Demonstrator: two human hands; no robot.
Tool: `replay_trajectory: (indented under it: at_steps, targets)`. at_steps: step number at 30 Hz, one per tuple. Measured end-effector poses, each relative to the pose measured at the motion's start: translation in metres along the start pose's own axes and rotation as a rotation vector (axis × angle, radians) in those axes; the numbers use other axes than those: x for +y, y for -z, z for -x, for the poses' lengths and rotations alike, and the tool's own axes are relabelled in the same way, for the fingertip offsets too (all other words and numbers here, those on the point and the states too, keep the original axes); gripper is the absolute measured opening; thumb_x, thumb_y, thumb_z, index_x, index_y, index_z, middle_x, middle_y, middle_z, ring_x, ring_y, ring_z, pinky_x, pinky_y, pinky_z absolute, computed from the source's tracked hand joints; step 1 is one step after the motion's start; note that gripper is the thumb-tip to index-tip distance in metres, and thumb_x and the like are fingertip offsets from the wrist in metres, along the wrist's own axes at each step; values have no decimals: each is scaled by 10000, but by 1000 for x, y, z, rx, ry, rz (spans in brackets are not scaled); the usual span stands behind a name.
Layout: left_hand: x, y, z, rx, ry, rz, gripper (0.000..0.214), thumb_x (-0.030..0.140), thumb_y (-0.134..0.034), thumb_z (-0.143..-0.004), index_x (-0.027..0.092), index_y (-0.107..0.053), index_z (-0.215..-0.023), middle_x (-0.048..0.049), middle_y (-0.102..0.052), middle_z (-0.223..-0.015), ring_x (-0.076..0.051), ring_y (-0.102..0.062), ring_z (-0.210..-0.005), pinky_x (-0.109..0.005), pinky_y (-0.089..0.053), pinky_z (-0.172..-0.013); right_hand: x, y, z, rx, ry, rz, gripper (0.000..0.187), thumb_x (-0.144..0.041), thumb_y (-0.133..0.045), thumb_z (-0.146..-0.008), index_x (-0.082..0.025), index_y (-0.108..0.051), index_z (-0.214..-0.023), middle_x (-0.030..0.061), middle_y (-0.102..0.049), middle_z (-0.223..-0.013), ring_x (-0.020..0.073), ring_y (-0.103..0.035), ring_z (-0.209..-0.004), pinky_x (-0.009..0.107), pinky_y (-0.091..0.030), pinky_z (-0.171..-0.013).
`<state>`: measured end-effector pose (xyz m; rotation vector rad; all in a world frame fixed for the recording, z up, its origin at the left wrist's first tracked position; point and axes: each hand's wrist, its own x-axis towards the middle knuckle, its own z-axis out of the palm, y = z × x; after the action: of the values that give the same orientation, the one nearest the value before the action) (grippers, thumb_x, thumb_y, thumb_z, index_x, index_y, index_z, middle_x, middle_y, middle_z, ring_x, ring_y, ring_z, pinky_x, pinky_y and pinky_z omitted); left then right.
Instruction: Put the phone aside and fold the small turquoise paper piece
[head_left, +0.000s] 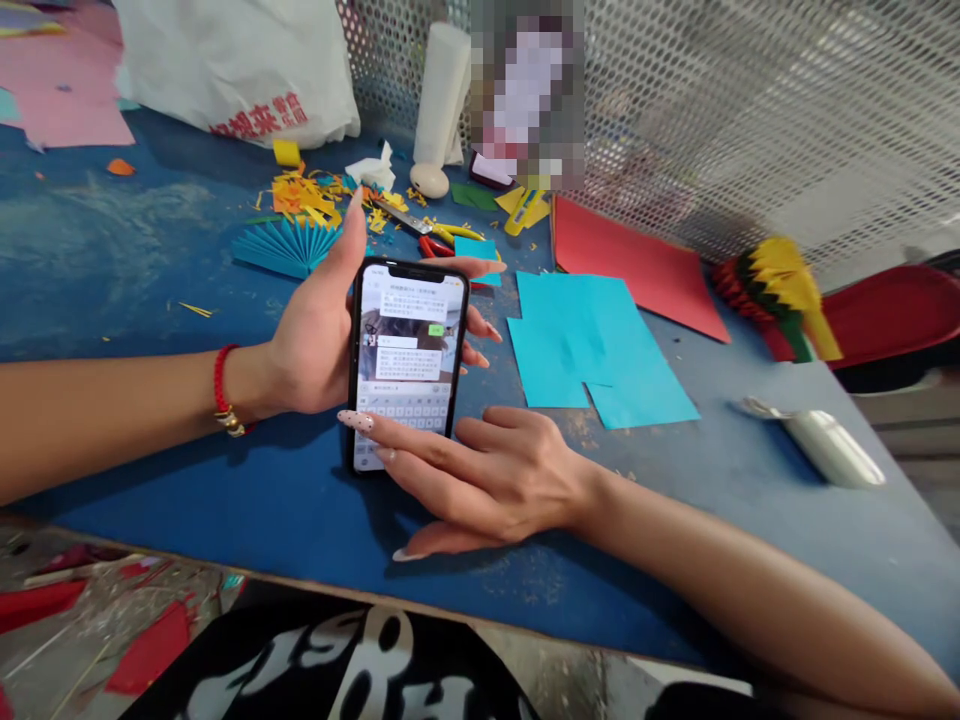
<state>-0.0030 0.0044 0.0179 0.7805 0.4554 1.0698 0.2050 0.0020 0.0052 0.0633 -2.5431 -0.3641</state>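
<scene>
While the left hand [315, 340] grips the phone [406, 362] upright from behind — thumb raised beside its edge — the right hand [487, 475] lies loose before it, forefinger on the keyboard. Cyan paper [592, 350] lies just right of the phone — scissors [431, 232] beyond.

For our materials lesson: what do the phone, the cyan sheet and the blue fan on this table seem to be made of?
Phone, held in the left hand: glossy glass front, it glows and reflects; dark frame, material unclear.
Cyan sheet: matte paper or thin card, flat with cut edges.
Blue fan: pleated paper, shown by sharp regular folds.
</scene>
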Motion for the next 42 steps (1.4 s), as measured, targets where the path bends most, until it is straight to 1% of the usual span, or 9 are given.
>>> replay_trajectory:
  at_steps: [3, 6, 11, 17, 23, 29, 33, 36, 42]
  targets:
    - [1, 0, 0, -4, -5, -7, 902, 807, -181, -1027, 121, -711, -1274, -139, -800, -1018, -285, -780, -880, -432, -626, -827, 0, -1, 3, -8, 12, 2, 470, -594, -511, -1054, -194, -720, -1183, 42, -703, -1444, 73, -443, -543, 257, -314, -460]
    - [1, 1, 1, 1, -21, -38, 892, 808, -196, -1025, 124, -702, -1290, -134, -793, -1021, -287, -778, -871, -431, -626, -816, 1, -2, 8, 89, 18, 6, 505, -638, -508, -1039, -189, -739, -1054, 57, -766, -1337, 66, -433, -523, 260, -293, -462]
    - [4, 1, 2, 13, -13, -20, 994, 767, 10, -1022, 133, -728, -1225, -142, -794, -968, -300, -787, -856, -443, -627, -805, 7, 2, 15, 199, 18, -3, 503, -558, -477, -1074, -172, -733, -876, 75, -829, -1150, 66, -436, -488, 269, -271, -443]
    - [4, -1, 1, 5, -16, -12, 908, 748, -87, -1050, 120, -716, -1238, -139, -795, -969, -295, -790, -854, -425, -634, -790, 9, 7, 16, 170, -33, 16, 525, -517, -434, -1105, -138, -740, -911, 117, -829, -1119, 72, -467, -487, 272, -308, -442]
    - [4, -1, 1, 16, 9, 7, 841, 708, -125, -1070, 124, -703, -1249, -127, -799, -961, -284, -793, -856, -426, -637, -803, 6, 2, 9, 32, -4, -43, 461, -541, -474, -1094, -174, -732, -987, 68, -813, -1216, 58, -488, -496, 261, -310, -432]
    - [3, 2, 2, -16, -10, -9, 874, 771, -155, -1047, 130, -699, -1286, -122, -797, -1004, -285, -790, -884, -431, -631, -834, 9, 5, 13, 161, -3, -56, 459, -493, -478, -1100, -152, -721, -913, 87, -829, -1145, 57, -478, -492, 255, -313, -437]
    - [2, 6, 2, -49, -28, -27, 839, 770, -229, -1047, 127, -697, -1314, -131, -791, -1038, -299, -783, -907, -445, -631, -839, 11, 6, 16, 100, -71, -36, 456, -475, -459, -1109, -142, -729, -953, 110, -827, -1148, 65, -539, -525, 256, -361, -464]
    - [1, 8, 2, -57, -31, -35, 799, 771, -317, -1037, 132, -697, -1330, -125, -791, -1048, -292, -781, -911, -433, -634, -846, 11, 3, 13, 51, -12, -86, 431, -497, -502, -1092, -150, -731, -975, 95, -817, -1194, 56, -534, -515, 259, -333, -433]
    - [2, 6, 3, -67, -35, -35, 971, 821, -81, -1010, 141, -718, -1282, -122, -795, -1040, -283, -791, -909, -424, -642, -851, 13, 5, 14, 175, 78, -109, 344, -371, -516, -1094, -155, -721, -922, 83, -823, -1167, 47, -483, -471, 261, -302, -416]
